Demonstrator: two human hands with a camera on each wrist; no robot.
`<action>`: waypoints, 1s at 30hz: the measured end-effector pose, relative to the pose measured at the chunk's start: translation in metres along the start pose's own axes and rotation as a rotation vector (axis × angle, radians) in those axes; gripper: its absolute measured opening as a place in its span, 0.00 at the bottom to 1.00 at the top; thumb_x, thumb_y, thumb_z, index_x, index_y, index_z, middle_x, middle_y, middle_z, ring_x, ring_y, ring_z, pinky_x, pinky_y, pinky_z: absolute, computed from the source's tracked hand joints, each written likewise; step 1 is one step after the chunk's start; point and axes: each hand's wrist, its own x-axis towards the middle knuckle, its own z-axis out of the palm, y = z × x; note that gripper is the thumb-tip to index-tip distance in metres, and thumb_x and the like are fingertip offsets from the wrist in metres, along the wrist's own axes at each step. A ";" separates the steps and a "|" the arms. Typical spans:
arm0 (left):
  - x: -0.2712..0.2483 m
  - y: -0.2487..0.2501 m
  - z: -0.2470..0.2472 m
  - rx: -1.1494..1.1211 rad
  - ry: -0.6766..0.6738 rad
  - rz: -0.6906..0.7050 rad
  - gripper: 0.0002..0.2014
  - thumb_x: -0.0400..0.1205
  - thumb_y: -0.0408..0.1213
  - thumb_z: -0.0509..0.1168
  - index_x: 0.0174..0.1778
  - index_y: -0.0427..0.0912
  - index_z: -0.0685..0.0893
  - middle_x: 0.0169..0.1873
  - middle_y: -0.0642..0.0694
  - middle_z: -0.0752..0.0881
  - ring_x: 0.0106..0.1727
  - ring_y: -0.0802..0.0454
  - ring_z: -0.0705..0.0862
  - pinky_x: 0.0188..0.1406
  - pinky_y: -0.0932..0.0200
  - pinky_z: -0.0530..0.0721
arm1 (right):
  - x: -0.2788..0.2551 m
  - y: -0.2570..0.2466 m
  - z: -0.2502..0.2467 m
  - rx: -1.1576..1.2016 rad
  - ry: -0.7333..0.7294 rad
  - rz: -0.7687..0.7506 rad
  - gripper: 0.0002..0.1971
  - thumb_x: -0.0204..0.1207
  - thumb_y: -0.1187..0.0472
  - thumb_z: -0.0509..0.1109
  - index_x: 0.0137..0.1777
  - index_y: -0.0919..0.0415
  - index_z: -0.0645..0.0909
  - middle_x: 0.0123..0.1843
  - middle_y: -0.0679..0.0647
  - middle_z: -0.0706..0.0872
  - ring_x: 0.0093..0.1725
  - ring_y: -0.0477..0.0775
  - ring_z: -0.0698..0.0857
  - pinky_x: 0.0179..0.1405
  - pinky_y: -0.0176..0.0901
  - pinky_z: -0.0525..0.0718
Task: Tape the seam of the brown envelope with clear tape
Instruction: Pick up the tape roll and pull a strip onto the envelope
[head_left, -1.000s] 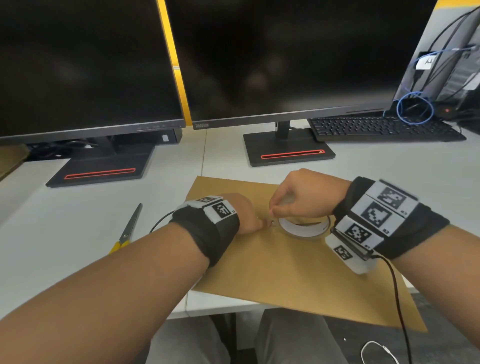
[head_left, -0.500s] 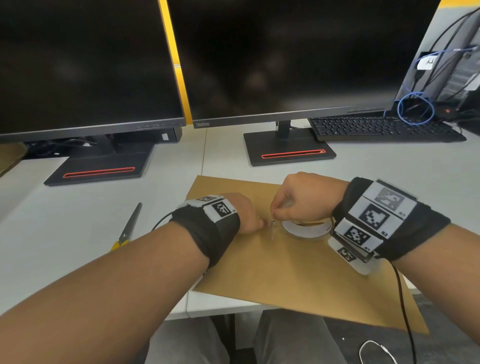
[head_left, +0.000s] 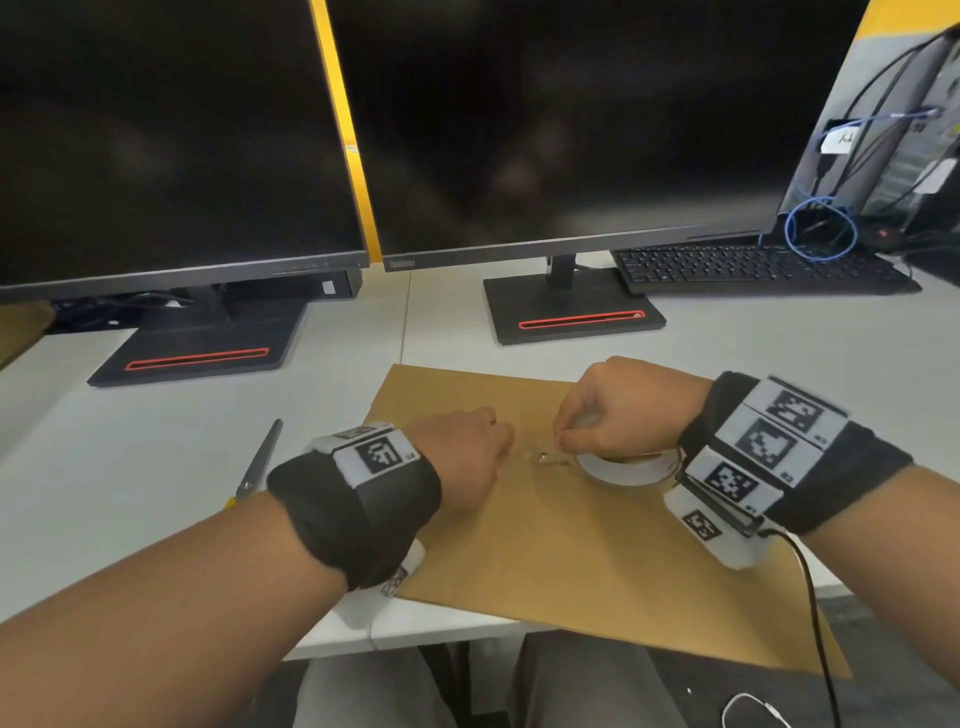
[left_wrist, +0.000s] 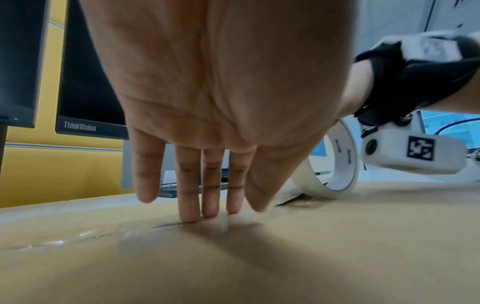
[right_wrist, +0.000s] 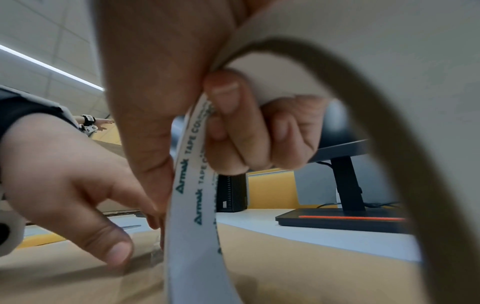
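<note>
A brown envelope (head_left: 597, 561) lies flat on the white desk, its near corner past the desk edge. My left hand (head_left: 467, 452) presses straight fingers (left_wrist: 210, 197) down on a laid strip of clear tape (left_wrist: 85, 234) along the envelope (left_wrist: 285, 257). My right hand (head_left: 618, 410) grips the clear tape roll (head_left: 623, 467), thumb outside and fingers (right_wrist: 233, 131) curled through its white core (right_wrist: 194, 195). The roll (left_wrist: 342, 164) stands on edge just right of my left hand, a short stretch of tape running from it to my left fingertips.
Scissors (head_left: 257, 465) with yellow handles lie on the desk left of the envelope. Two dark monitors on stands (head_left: 571, 317) rise behind it. A black keyboard (head_left: 753, 267) and blue cable (head_left: 821, 228) sit at the back right. My lap is below the desk edge.
My right hand and the tape roll have shifted slightly right, away from my left hand, drawing out a little more tape. My left hand stays pressed in place.
</note>
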 end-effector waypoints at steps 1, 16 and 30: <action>-0.004 -0.001 0.002 -0.004 -0.013 0.016 0.20 0.87 0.44 0.56 0.76 0.50 0.69 0.68 0.47 0.73 0.62 0.45 0.79 0.60 0.48 0.81 | 0.001 0.000 0.000 0.000 -0.007 0.000 0.10 0.75 0.51 0.69 0.50 0.48 0.91 0.52 0.41 0.91 0.52 0.45 0.85 0.58 0.40 0.81; -0.017 -0.008 0.004 -0.080 -0.135 0.053 0.26 0.88 0.52 0.49 0.84 0.57 0.57 0.81 0.51 0.59 0.77 0.46 0.67 0.77 0.49 0.66 | 0.005 -0.006 -0.003 0.007 -0.055 0.038 0.10 0.73 0.51 0.70 0.49 0.50 0.92 0.49 0.42 0.92 0.51 0.46 0.86 0.57 0.42 0.84; -0.031 -0.056 0.010 -0.151 -0.179 -0.256 0.41 0.78 0.67 0.57 0.85 0.57 0.50 0.83 0.43 0.54 0.80 0.41 0.64 0.78 0.45 0.66 | 0.018 -0.011 0.000 -0.059 -0.106 0.042 0.10 0.71 0.48 0.72 0.44 0.49 0.92 0.44 0.41 0.91 0.44 0.44 0.84 0.46 0.38 0.82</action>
